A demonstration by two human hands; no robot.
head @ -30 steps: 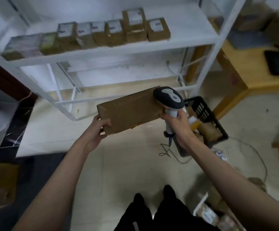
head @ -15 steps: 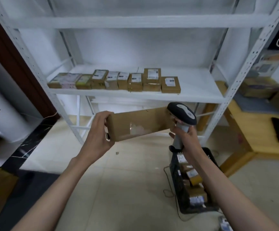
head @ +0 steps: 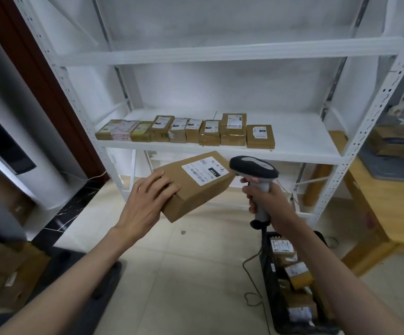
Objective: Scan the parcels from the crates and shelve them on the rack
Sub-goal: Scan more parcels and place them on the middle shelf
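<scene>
My left hand [head: 150,195] grips the near end of a brown cardboard parcel [head: 197,187], whose white label faces up. The parcel is tilted in the air in front of the white rack [head: 220,151]. My right hand [head: 266,197] grips the handle of a grey and black barcode scanner [head: 254,168], its head just right of the parcel's label end. Several labelled parcels [head: 189,131] stand in a row on the rack's middle shelf. A black crate [head: 290,281] with more parcels sits on the floor under my right arm.
A wooden table [head: 387,213] stands to the right of the rack, with boxes behind it. More cardboard boxes [head: 5,274] lie at the lower left. A white cylinder unit [head: 15,165] stands at the left. The scanner's cable [head: 254,296] trails over the tiled floor.
The parcel has turned so its label faces up, and my left hand now lies over its top near end. The scanner stays beside the parcel. The view has closed in on the rack.
</scene>
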